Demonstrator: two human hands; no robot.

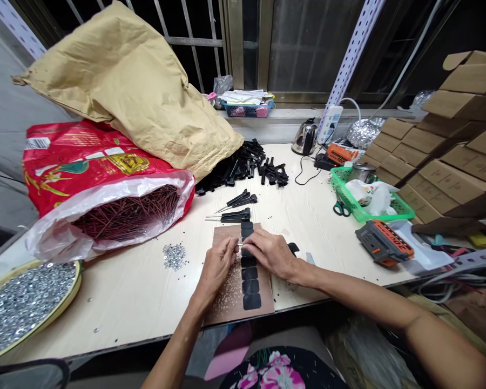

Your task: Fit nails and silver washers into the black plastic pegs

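Over a brown board (pixel 222 275) my two hands meet, fingertips nearly touching. My left hand (pixel 220 260) is closed in a pinch, with a small shiny metal piece (pixel 240 244) between its fingertips. From the other side, my right hand (pixel 273 253) is closed too, thumb and fingers bent at that piece; what they hold is partly hidden. Beneath them a column of black rounded-square pads (pixel 250 286) runs down the board, and pale crumbs lie to its left. Just beyond the board lie several black plastic pieces with thin metal pins (pixel 235 216).
A small pile of washers (pixel 174 256) lies left of the board, near a yellow basin (pixel 78 281) of washers. A red sack (pixel 101 156) of dark red nails stands behind. Black plastic parts (pixel 249 162) are heaped at the back. To the right are a green basket (pixel 362 216), battery (pixel 384 243) and scissors (pixel 342 208).
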